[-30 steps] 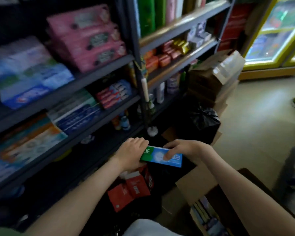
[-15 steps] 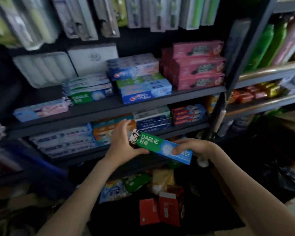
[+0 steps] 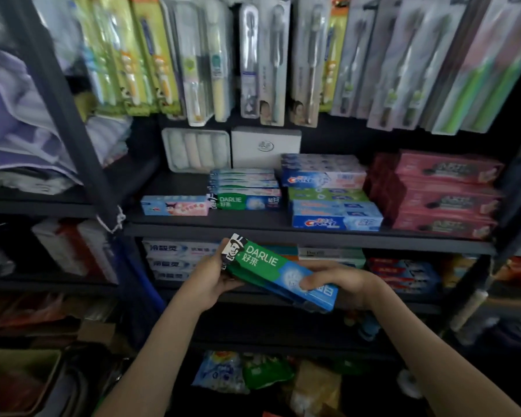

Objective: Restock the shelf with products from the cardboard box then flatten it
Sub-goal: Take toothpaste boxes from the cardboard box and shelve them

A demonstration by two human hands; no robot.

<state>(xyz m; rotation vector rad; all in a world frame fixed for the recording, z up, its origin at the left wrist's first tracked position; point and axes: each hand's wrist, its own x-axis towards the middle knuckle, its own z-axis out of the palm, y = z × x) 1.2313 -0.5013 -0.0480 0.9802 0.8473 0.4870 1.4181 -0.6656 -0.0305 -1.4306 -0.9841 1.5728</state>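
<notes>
Two hands hold a Darlie toothpaste box [image 3: 268, 266] between them, in front of the dark metal shelf [image 3: 253, 229] and just below its front edge. The box lies slanted, with its green end and brand name up to the left and its blue end down to the right. More green and blue edges show under it, so it seems to top a small stack; how many I cannot tell.

The left hand [image 3: 212, 281] grips the green end. Its thumb lies by the black-and-white end flap, and the rest of the hand goes under the pack, out of sight. The right hand [image 3: 343, 279] grips the blue end from above. Its fingers [image 3: 309, 284] are bent over the top face, with the tips on the white burst printed there. Both hands are closed on the pack.

On the shelf above the hands sits a stack of matching Darlie boxes [image 3: 247, 201]. A pale-blue cartoon box [image 3: 175, 205] lies just beside it on the left, and Crest boxes [image 3: 334, 221] are stacked on the right. Pink boxes [image 3: 442, 200] are piled further right. Toothbrush packs [image 3: 253, 61] hang in a row above. White and blue boxes [image 3: 178, 251] lie on the level below, behind the left hand.
</notes>
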